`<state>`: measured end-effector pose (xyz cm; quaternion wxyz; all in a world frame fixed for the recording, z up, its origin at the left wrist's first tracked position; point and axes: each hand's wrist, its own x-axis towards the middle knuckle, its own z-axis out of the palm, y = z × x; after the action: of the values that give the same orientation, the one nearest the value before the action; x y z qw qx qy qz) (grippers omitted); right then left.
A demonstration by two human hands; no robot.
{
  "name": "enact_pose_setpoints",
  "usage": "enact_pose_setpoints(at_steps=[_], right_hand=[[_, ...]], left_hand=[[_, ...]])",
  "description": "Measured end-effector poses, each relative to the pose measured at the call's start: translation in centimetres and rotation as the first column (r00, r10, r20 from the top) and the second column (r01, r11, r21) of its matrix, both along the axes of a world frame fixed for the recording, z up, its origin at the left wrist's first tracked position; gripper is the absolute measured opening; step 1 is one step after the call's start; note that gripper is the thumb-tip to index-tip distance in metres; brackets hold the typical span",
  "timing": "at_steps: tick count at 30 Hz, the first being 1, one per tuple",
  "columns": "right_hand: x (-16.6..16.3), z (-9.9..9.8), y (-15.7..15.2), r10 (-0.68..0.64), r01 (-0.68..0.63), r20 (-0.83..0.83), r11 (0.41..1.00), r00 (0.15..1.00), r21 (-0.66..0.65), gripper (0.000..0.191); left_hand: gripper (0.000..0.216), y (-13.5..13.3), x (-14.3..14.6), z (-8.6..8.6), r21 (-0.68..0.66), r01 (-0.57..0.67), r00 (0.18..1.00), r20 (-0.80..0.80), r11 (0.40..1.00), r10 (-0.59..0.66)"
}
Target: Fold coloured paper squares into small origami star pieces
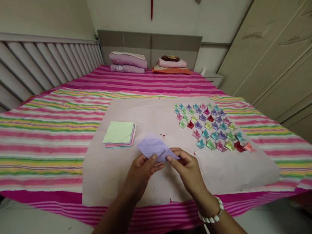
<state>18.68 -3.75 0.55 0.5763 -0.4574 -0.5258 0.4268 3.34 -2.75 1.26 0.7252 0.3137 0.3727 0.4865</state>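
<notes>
A partly folded sheet of purple origami paper point(152, 145) is held just above the white sheet point(127, 178), pinched between both hands. My left hand point(143, 170) grips its lower left edge, thumb on top and fingers beneath. At the lower right corner, my right hand point(185, 166) is closed on the paper in the same way. Creases run across the purple paper, and its left end comes to a point. To the left lies a stack of coloured square papers point(119, 133), pale green on top.
Several rows of small folded paper pieces point(208, 124) in many colours stand on the right of the sheet. Red scraps point(162, 134) lie near the middle. Folded bedding point(128, 62) and a pillow stack point(172, 63) sit by the headboard point(136, 39). A slatted rail point(51, 63) borders the left.
</notes>
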Motion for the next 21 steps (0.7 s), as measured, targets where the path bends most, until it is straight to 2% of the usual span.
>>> enact_pose_setpoints(at_steps=[3,6,10,11,15,21], right_hand=[[-0.35,-0.34,-0.03,-0.036,0.026,-0.082,0.993,0.996,-0.119,0.016],[-0.66,-0.78,-0.06,-0.052,0.023,-0.186,0.987,0.981,-0.157,0.020],[-0.59,-0.73,0.07,-0.012,-0.040,-0.289,0.984,0.957,-0.175,0.047],[-0.48,-0.62,0.13,0.017,-0.076,-0.296,0.979,0.955,-0.190,0.046],[-0.09,-0.19,0.29,0.097,-0.211,-0.371,0.937,0.923,-0.279,0.022],[-0.33,0.00,0.10,0.064,-0.235,-0.502,0.929,0.863,-0.285,0.021]], left_hand=[[0.026,-0.06,0.22,-0.21,0.061,0.026,0.999,-0.023,0.998,-0.024],[0.025,0.06,0.23,-0.52,0.132,0.007,0.994,-0.107,0.991,0.007],[0.019,0.22,-0.13,-0.56,0.144,-0.032,0.962,-0.265,0.989,0.069],[0.018,0.21,-0.24,-0.47,0.155,-0.004,0.956,-0.290,0.988,0.049],[0.015,-0.01,-0.47,-0.02,0.219,0.129,0.949,-0.309,0.967,-0.056],[0.032,-0.11,-0.11,-0.12,0.231,-0.006,0.977,-0.207,0.973,0.055]])
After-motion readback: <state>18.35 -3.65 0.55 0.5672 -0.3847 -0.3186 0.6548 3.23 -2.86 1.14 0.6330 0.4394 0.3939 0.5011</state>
